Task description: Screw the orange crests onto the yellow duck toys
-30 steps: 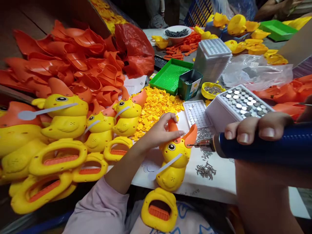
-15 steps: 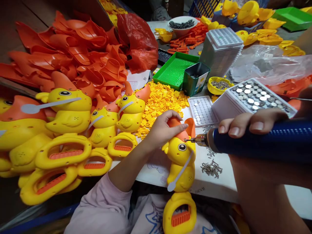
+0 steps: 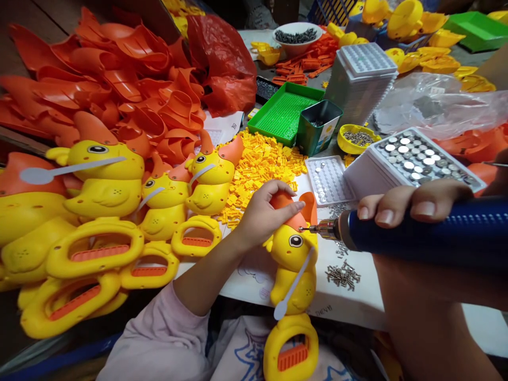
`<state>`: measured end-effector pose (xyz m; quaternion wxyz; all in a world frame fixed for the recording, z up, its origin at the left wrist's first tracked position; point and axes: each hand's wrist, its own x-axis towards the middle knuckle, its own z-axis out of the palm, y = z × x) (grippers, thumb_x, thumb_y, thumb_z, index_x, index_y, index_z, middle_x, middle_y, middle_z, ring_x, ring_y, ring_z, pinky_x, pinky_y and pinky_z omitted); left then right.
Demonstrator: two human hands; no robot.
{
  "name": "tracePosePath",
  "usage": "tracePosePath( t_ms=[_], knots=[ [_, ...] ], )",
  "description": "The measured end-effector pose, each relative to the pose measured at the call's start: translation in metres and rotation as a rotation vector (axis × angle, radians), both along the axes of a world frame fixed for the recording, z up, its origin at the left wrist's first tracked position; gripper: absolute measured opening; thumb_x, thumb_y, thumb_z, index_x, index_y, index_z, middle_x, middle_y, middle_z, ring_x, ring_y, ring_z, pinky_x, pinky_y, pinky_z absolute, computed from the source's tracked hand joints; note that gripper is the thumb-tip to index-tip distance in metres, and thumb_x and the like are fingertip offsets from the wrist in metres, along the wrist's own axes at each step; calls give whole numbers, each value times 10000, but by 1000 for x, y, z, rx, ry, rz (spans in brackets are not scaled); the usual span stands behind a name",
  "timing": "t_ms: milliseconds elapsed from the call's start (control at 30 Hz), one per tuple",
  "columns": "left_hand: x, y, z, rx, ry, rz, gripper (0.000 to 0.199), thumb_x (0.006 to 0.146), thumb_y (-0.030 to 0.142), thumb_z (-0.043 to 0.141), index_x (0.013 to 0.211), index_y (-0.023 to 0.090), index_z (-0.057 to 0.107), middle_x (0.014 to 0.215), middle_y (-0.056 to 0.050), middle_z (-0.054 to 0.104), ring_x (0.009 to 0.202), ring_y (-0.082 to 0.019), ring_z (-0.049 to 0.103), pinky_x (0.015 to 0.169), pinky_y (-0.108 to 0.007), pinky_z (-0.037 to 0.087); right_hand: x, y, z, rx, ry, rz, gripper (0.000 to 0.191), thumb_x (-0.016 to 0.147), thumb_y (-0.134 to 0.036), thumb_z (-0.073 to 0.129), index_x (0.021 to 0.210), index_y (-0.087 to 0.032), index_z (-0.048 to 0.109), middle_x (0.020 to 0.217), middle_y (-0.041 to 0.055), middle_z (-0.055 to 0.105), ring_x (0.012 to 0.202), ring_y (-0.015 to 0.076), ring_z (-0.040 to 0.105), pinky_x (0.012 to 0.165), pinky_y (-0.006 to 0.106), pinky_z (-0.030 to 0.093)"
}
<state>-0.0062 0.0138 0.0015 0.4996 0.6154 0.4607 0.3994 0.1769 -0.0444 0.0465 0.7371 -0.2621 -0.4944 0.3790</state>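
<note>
My left hand (image 3: 265,214) is closed around the orange top of a yellow toy duck (image 3: 296,264), its thumb pressed along the orange part. The duck lies with its handle toward me, and a pale grey stick-shaped piece crosses its body. In my right hand (image 3: 416,203) is a blue electric screwdriver (image 3: 428,233), lying nearly level. Its bit points left and meets a screw spot on the orange part, just above the duck's eye. A small heap of screws (image 3: 343,275) lies on the white paper below the screwdriver.
Several finished-looking ducks (image 3: 105,174) crowd the left, before a pile of orange parts (image 3: 130,79). Small yellow pieces (image 3: 262,169) lie ahead, by a green tray (image 3: 286,111) and a dark tin (image 3: 319,124). A white tray of round metal cells (image 3: 415,156) stands beyond the screwdriver.
Both hands, the duck and the screwdriver keep almost the same place, with the bit still at the orange part. The view has shifted slightly.
</note>
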Motion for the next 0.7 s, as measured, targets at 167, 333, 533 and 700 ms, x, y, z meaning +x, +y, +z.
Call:
tracePosePath(
  t_ms=[167,333,533,700],
  knots=[
    [0,0,-1,12,0,16,202,714,271,748,828,192,602,875,3,624,844,-147,584,801,-282,449,-4,-1,6,59,30,57,89,862,-453,613,872,-389,674,752,-32,542,610,160,581,600,381,569],
    [1,-3,-2,32,1,47,184,725,246,735,821,195,586,887,-3,620,872,-160,582,825,-299,442,2,-1,0,22,-64,59,271,893,-487,520,929,-285,698,698,0,496,541,177,533,557,419,561],
    [3,-7,-2,101,16,54,163,761,215,692,871,205,573,928,-9,606,909,-165,577,873,-314,437,7,7,-5,49,-107,118,265,905,-454,495,874,-293,703,633,0,496,475,187,485,515,416,549],
    [4,-9,2,151,61,52,138,781,207,675,871,214,570,922,-7,599,882,-162,568,864,-305,452,5,12,-3,21,-135,114,230,885,-477,548,848,-324,715,634,-10,505,426,174,436,484,410,547]
  ],
)
